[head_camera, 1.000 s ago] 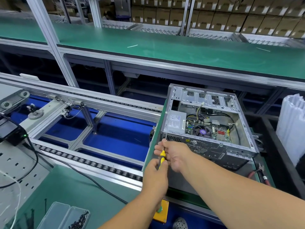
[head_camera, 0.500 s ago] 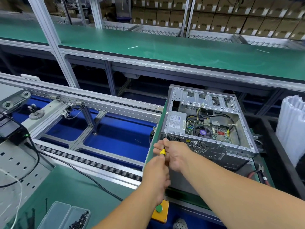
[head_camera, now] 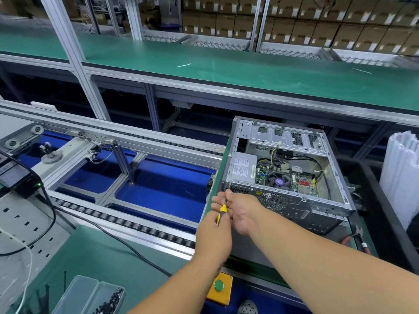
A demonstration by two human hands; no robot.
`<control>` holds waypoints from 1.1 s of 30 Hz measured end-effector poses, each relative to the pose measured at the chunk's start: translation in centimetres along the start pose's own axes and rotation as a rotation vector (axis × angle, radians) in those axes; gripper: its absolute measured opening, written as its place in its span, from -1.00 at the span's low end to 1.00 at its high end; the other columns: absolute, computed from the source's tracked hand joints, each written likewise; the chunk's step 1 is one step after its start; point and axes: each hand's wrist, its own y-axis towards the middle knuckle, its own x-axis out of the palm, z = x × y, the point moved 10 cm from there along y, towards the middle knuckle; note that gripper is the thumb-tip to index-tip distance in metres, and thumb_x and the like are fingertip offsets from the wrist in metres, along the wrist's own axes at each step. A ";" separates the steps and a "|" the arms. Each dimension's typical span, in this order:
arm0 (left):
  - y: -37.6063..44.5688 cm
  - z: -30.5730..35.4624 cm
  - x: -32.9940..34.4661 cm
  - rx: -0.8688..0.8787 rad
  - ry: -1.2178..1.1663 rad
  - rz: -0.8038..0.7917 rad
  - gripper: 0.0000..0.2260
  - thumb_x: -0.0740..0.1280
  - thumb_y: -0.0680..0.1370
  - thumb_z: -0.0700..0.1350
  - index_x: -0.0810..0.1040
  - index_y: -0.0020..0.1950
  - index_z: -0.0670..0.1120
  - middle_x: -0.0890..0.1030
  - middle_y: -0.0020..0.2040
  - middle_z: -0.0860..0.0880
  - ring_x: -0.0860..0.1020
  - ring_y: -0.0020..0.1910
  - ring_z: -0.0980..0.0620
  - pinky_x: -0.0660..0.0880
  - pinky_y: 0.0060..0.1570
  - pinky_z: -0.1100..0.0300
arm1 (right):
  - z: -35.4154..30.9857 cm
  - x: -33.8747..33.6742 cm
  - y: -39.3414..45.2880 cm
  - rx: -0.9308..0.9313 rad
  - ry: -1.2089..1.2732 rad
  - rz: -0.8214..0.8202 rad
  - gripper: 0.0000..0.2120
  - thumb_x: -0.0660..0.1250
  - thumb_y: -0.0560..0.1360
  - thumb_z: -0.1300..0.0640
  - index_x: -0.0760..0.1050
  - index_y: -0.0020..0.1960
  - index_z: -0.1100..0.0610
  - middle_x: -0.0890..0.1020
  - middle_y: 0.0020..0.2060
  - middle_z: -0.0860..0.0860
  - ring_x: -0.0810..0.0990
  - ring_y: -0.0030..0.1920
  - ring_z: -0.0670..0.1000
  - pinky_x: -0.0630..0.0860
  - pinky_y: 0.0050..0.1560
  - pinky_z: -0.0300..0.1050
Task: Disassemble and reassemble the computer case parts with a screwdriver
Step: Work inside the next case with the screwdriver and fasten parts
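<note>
Screwdriver (head_camera: pixel 221 211) in my left hand (head_camera: pixel 214 236), yellow handle wrapped by the curled fingers, its thin shaft running up and away to the near upper-left corner of the computer case (head_camera: pixel 283 173). My right hand (head_camera: pixel 240 208) closes its fingertips around the shaft just below the tip, steadying it. The case lies on its side with the open face up, on the green surface (head_camera: pixel 210 200) at the right end of the roller conveyor (head_camera: pixel 127 220); power supply (head_camera: pixel 243 167), motherboard and loose cables show inside.

I judge the step to be working a screw at that rear corner. I cannot see the screw head itself, nor tell whether it is going in or coming out. To do it well I want the shaft square to the rear panel, the tip fully seated before I turn, and steady push from the left palm while the right fingers only guide. If the tip rides out it may chew the head or skid across the perforated grille (head_camera: pixel 272 200).

Nearest me, low on the left, sits a clear plastic parts box (head_camera: pixel 90 295) with two compartments side by side. The right compartment holds a heap of small dark screws (head_camera: pixel 111 302); what the left one holds I cannot make out. A freed screw belongs there.
</note>
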 end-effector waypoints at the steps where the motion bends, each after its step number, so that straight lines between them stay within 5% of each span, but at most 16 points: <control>1: 0.1 -1.1 1.1 -0.097 -0.090 -0.132 -0.72 0.24 0.65 0.04 0.48 -0.22 -0.02 0.35 -0.41 0.03 0.25 -0.48 0.07 0.15 -0.45 0.19 | 0.0 0.1 0.0 0.001 0.019 -0.002 -0.71 0.17 0.74 0.05 0.57 0.07 0.22 0.76 -0.21 0.08 0.73 -0.30 0.04 0.60 -0.20 -0.08; 3: -1.4 -2.3 3.2 -0.392 -0.534 -0.279 -0.67 0.25 0.66 0.08 0.53 -0.24 -0.05 0.20 -0.44 0.02 0.10 -0.49 0.07 0.06 -0.48 0.19 | -0.1 0.2 0.0 0.007 0.059 -0.006 -0.71 0.17 0.74 0.08 0.55 0.05 0.25 0.74 -0.26 0.10 0.72 -0.34 0.04 0.54 -0.24 -0.11; 4: -1.6 -2.2 3.5 -0.402 -0.584 -0.298 -0.66 0.24 0.67 0.07 0.54 -0.23 -0.05 0.19 -0.44 0.02 0.09 -0.50 0.07 0.06 -0.49 0.20 | -0.1 0.3 0.0 0.007 0.067 -0.009 -0.72 0.16 0.74 0.08 0.54 0.05 0.25 0.74 -0.27 0.10 0.72 -0.34 0.04 0.53 -0.25 -0.12; 7: -0.3 0.6 0.1 0.084 0.304 0.018 -0.76 0.17 0.69 0.02 0.50 -0.12 0.00 0.45 -0.33 0.05 0.37 -0.41 0.09 0.25 -0.44 0.17 | -0.1 0.0 0.1 -0.001 0.031 -0.009 -0.71 0.17 0.74 0.06 0.57 0.07 0.23 0.76 -0.21 0.09 0.73 -0.32 0.03 0.61 -0.19 -0.10; 9: -0.2 1.8 -0.5 0.161 0.442 0.102 -0.82 0.17 0.68 0.04 0.49 -0.05 0.07 0.56 -0.19 0.08 0.52 -0.24 0.11 0.35 -0.34 0.16 | 0.0 -0.1 0.2 -0.002 0.030 -0.010 -0.70 0.18 0.74 0.05 0.59 0.08 0.23 0.77 -0.18 0.09 0.74 -0.29 0.04 0.66 -0.10 -0.04; 11: -0.3 1.0 -0.4 0.114 0.168 0.018 -0.78 0.20 0.67 0.05 0.50 -0.13 0.04 0.53 -0.25 0.05 0.46 -0.31 0.07 0.32 -0.33 0.14 | 0.0 0.0 0.2 -0.002 0.045 -0.014 -0.70 0.17 0.74 0.06 0.58 0.07 0.23 0.76 -0.20 0.09 0.74 -0.30 0.04 0.67 -0.22 -0.07; 13: -0.1 -1.7 2.0 -0.200 -0.233 -0.228 -0.68 0.25 0.65 0.07 0.52 -0.26 -0.01 0.35 -0.40 0.01 0.22 -0.45 0.06 0.17 -0.42 0.17 | -0.2 0.2 0.1 -0.004 0.060 -0.012 -0.72 0.16 0.74 0.06 0.55 0.06 0.22 0.76 -0.23 0.08 0.73 -0.33 0.01 0.62 -0.40 -0.16; 15: -1.5 -2.5 3.6 -0.435 -0.601 -0.313 -0.64 0.26 0.65 0.07 0.54 -0.29 -0.05 0.22 -0.44 0.01 0.08 -0.47 0.07 0.06 -0.47 0.19 | -0.2 0.1 0.0 -0.001 0.077 -0.004 -0.72 0.17 0.74 0.07 0.54 0.05 0.23 0.75 -0.25 0.09 0.73 -0.34 0.02 0.61 -0.41 -0.16; 16: -1.3 -2.3 3.5 -0.395 -0.517 -0.286 -0.65 0.23 0.67 0.05 0.53 -0.26 -0.05 0.22 -0.44 0.02 0.09 -0.48 0.07 0.06 -0.48 0.20 | -0.2 0.0 0.0 -0.001 0.068 -0.002 -0.73 0.17 0.74 0.07 0.54 0.05 0.23 0.75 -0.24 0.09 0.73 -0.33 0.02 0.60 -0.38 -0.16; 19: -0.5 1.2 0.2 0.120 0.459 0.027 -0.74 0.16 0.70 0.02 0.48 -0.12 -0.03 0.49 -0.32 0.05 0.40 -0.40 0.09 0.28 -0.43 0.18 | 0.0 -0.1 -0.1 0.003 0.034 -0.005 -0.71 0.16 0.74 0.04 0.57 0.09 0.20 0.77 -0.18 0.08 0.74 -0.28 0.02 0.61 -0.31 -0.11; 21: -1.0 3.1 -0.1 0.336 0.676 0.139 -0.80 0.16 0.69 0.04 0.50 -0.05 0.04 0.58 -0.18 0.07 0.54 -0.20 0.09 0.38 -0.30 0.14 | 0.1 -0.1 0.0 0.006 0.037 -0.009 -0.70 0.16 0.74 0.04 0.57 0.09 0.21 0.77 -0.17 0.09 0.74 -0.25 0.05 0.63 -0.25 -0.08; 24: -0.2 1.3 -1.2 0.199 0.310 0.120 -0.76 0.20 0.68 0.05 0.50 -0.12 0.01 0.53 -0.26 0.09 0.47 -0.30 0.07 0.32 -0.33 0.13 | 0.2 0.1 0.1 0.011 0.051 -0.015 -0.71 0.15 0.75 0.03 0.56 0.10 0.20 0.77 -0.15 0.08 0.75 -0.25 0.03 0.62 -0.20 -0.06; 27: -1.0 -2.8 2.3 -0.337 -0.400 -0.206 -0.67 0.24 0.67 0.09 0.53 -0.22 -0.05 0.28 -0.42 0.01 0.16 -0.48 0.07 0.09 -0.46 0.20 | 0.1 0.1 0.2 0.012 0.072 -0.011 -0.72 0.15 0.75 0.03 0.53 0.09 0.19 0.76 -0.19 0.07 0.74 -0.29 0.01 0.57 -0.24 -0.10; 28: -1.2 -3.0 2.9 -0.390 -0.508 -0.241 -0.65 0.23 0.68 0.08 0.53 -0.22 -0.05 0.23 -0.43 0.01 0.11 -0.49 0.08 0.06 -0.48 0.21 | 0.1 0.1 0.2 0.014 0.079 -0.011 -0.73 0.15 0.75 0.04 0.52 0.08 0.20 0.76 -0.21 0.07 0.74 -0.30 0.02 0.58 -0.29 -0.13; 30: -0.4 -2.1 2.0 -0.229 -0.257 -0.156 -0.68 0.20 0.70 0.04 0.51 -0.20 -0.04 0.25 -0.44 0.02 0.14 -0.51 0.08 0.09 -0.51 0.22 | 0.0 0.1 0.2 0.017 0.058 -0.016 -0.72 0.14 0.75 0.03 0.53 0.08 0.19 0.76 -0.19 0.06 0.74 -0.29 0.02 0.57 -0.33 -0.15; 33: -0.5 2.0 -0.1 0.239 0.517 0.115 -0.73 0.18 0.69 0.02 0.53 -0.15 -0.01 0.53 -0.31 0.04 0.44 -0.37 0.09 0.30 -0.41 0.16 | 0.2 0.0 0.3 0.025 0.040 -0.025 -0.70 0.14 0.75 0.01 0.56 0.12 0.18 0.77 -0.13 0.06 0.75 -0.22 0.04 0.63 -0.08 -0.04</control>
